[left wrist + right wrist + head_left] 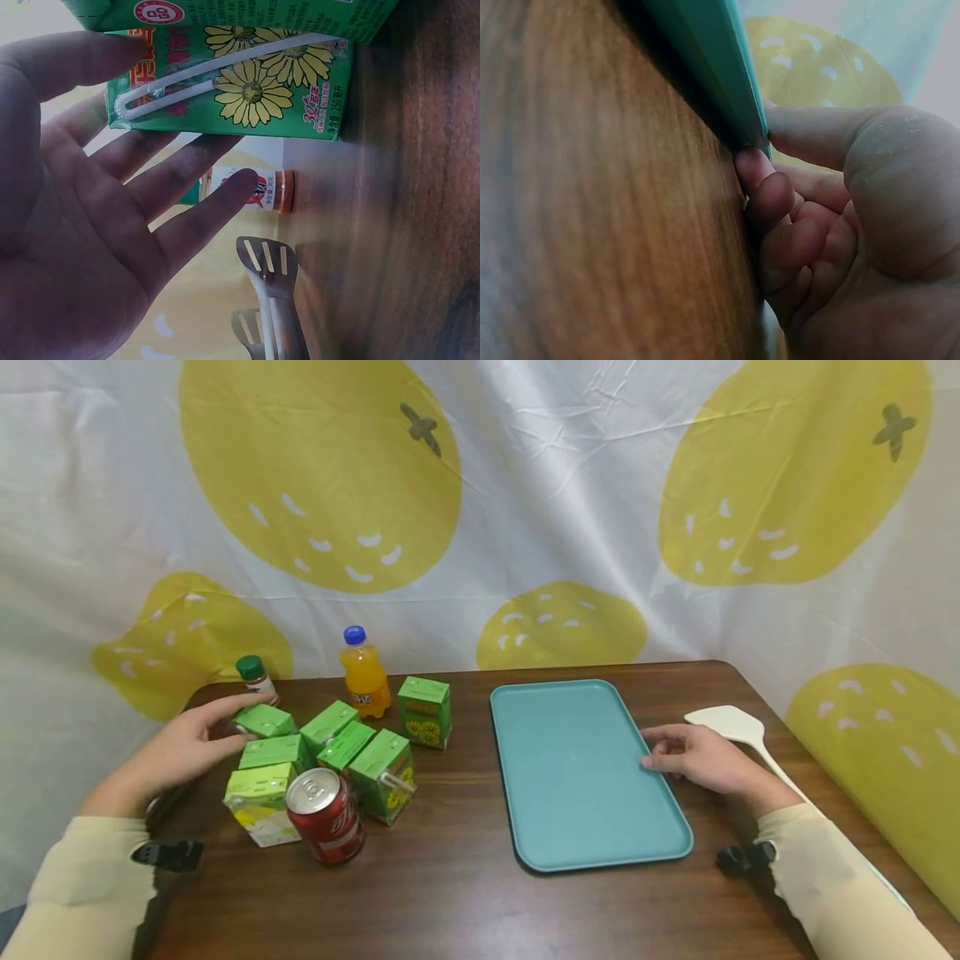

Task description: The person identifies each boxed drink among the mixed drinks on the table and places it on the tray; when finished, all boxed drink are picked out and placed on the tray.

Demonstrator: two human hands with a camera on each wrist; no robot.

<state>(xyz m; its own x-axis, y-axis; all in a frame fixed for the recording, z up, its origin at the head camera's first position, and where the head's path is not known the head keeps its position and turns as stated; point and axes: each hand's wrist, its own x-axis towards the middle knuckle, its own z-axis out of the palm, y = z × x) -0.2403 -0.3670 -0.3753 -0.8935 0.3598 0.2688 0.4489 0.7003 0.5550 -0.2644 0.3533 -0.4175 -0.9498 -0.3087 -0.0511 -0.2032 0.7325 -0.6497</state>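
Observation:
My left hand (187, 745) reaches round a green drink carton (266, 720) at the back left of a cluster, thumb on the near side, other fingers behind. In the left wrist view this carton (247, 101) shows yellow flowers and a wrapped straw, upright on the table. Several more green cartons (273, 749) stand against it, with a yellow-green carton (262, 802) and a red soda can (326, 818) in front. On the right, my right hand (697, 758) pinches the right rim of a teal tray (585, 777); the right wrist view has thumb above the edge (739, 97), fingertip below.
Behind the cartons stand a green-capped seasoning jar (257, 678), an orange soda bottle (365, 677) and a separate green carton (424, 714). Slotted turners (270, 270) lie left of my left hand. A white spatula (731, 724) passes beneath my right forearm. A fruit-print curtain (570, 510) hangs behind the table.

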